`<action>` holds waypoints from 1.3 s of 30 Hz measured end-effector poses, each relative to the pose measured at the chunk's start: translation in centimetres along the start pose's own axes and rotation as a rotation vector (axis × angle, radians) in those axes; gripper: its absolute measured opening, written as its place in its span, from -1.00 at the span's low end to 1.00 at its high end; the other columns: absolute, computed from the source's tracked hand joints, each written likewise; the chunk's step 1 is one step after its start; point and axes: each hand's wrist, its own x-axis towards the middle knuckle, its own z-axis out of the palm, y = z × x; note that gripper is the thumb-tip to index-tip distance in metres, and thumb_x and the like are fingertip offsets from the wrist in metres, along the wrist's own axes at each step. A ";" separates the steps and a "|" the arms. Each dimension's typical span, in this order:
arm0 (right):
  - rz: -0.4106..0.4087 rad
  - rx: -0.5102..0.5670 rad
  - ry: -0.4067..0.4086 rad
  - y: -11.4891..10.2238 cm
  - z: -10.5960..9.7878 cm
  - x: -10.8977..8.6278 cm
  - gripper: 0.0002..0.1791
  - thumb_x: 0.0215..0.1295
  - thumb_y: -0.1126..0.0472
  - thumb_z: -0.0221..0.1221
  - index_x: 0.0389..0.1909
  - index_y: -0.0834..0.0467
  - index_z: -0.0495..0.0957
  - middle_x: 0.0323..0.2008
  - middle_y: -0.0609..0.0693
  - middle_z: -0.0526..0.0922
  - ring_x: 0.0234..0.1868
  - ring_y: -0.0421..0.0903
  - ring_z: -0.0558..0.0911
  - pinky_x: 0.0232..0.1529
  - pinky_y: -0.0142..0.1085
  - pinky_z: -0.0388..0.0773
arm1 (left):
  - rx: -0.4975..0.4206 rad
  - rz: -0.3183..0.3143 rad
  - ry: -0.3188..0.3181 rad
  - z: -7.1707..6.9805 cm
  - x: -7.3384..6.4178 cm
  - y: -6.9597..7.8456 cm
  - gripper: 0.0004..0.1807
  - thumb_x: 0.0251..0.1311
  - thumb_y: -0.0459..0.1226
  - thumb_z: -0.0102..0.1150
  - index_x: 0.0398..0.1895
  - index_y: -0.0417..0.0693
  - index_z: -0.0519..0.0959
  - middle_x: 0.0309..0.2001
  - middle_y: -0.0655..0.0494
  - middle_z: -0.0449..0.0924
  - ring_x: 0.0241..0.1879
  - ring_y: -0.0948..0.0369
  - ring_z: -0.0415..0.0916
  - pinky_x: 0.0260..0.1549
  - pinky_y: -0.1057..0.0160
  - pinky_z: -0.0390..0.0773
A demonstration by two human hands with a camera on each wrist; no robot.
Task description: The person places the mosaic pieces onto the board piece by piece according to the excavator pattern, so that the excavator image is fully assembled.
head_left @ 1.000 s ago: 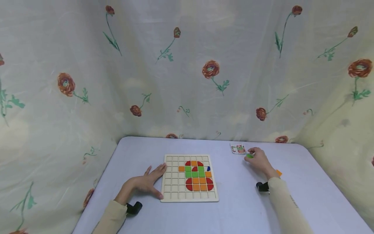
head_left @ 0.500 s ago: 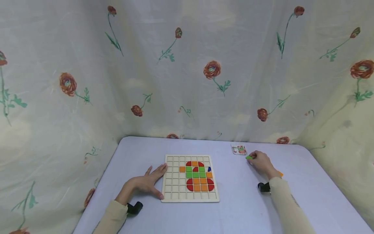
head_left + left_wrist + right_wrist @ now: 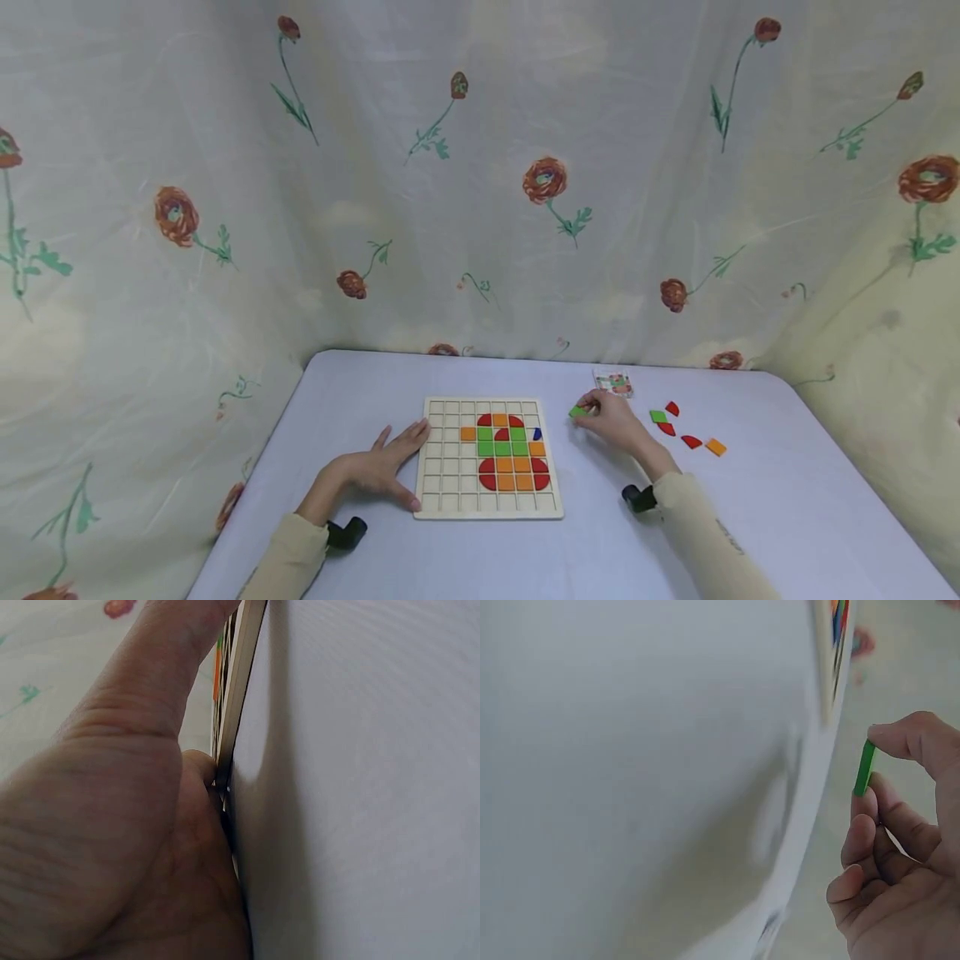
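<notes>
A wooden grid board (image 3: 448,483) lies on the table, bearing red, green and orange tiles and a small blue piece (image 3: 537,434) near its right edge. My left hand (image 3: 371,468) is spread against the board's left side, thumb at the near corner and fingertips on the rim. In the left wrist view the board's edge (image 3: 241,675) shows beyond the thumb. My right hand (image 3: 617,423) pinches a green square tile (image 3: 577,412) between thumb and fingertips, just right of the board. The right wrist view shows that tile edge-on (image 3: 865,766), held above the table.
A small picture card (image 3: 615,382) lies behind the right hand. Loose pieces are scattered farther right: a green tile (image 3: 657,417), several red quarter-rounds (image 3: 691,442) and an orange tile (image 3: 716,447). Floral cloth (image 3: 480,208) hangs behind the table.
My right hand has moved left toward the board with the green tile, uncovering the loose pieces on the right. The left hand has stayed in place.
</notes>
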 end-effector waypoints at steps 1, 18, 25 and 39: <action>-0.014 0.012 -0.017 -1.1 0.6 -0.1 -0.73 0.13 0.17 0.33 -0.16 0.17 0.59 -0.27 0.01 0.62 -0.30 -0.11 0.50 -0.37 -0.34 0.48 | 0.002 0.002 0.000 0.0 0.0 -0.1 0.41 -0.24 0.27 0.43 0.55 -0.04 -0.22 0.58 0.08 -0.40 0.56 0.07 -0.44 0.44 -0.17 -0.52; -0.342 -0.009 -0.267 -13.9 10.2 1.3 -0.79 0.19 0.11 0.33 -0.18 0.07 0.65 -0.27 -0.14 0.64 -0.34 -0.25 0.52 -0.29 -0.42 0.53 | 0.041 0.032 -0.010 -0.1 0.1 -0.9 0.38 -0.18 0.31 0.36 0.56 0.00 -0.25 0.58 0.12 -0.41 0.56 0.12 -0.45 0.44 -0.16 -0.50; -0.362 -0.036 -0.311 -14.7 12.2 2.2 -0.79 0.19 0.20 0.31 -0.15 0.12 0.65 -0.23 -0.09 0.65 -0.30 -0.25 0.52 -0.26 -0.42 0.52 | 0.032 0.053 -0.014 -0.3 -0.1 -0.8 0.36 -0.16 0.29 0.37 0.56 -0.01 -0.25 0.58 0.12 -0.41 0.56 0.11 -0.45 0.44 -0.18 -0.49; -0.323 -0.052 -0.347 -15.1 11.9 2.7 -0.73 0.18 0.17 0.33 -0.10 0.14 0.64 -0.21 -0.06 0.64 -0.25 -0.19 0.51 -0.16 -0.33 0.53 | 0.045 0.025 -0.027 -0.3 -0.1 -0.4 0.37 -0.17 0.29 0.38 0.56 0.00 -0.26 0.58 0.13 -0.42 0.56 0.13 -0.46 0.44 -0.15 -0.51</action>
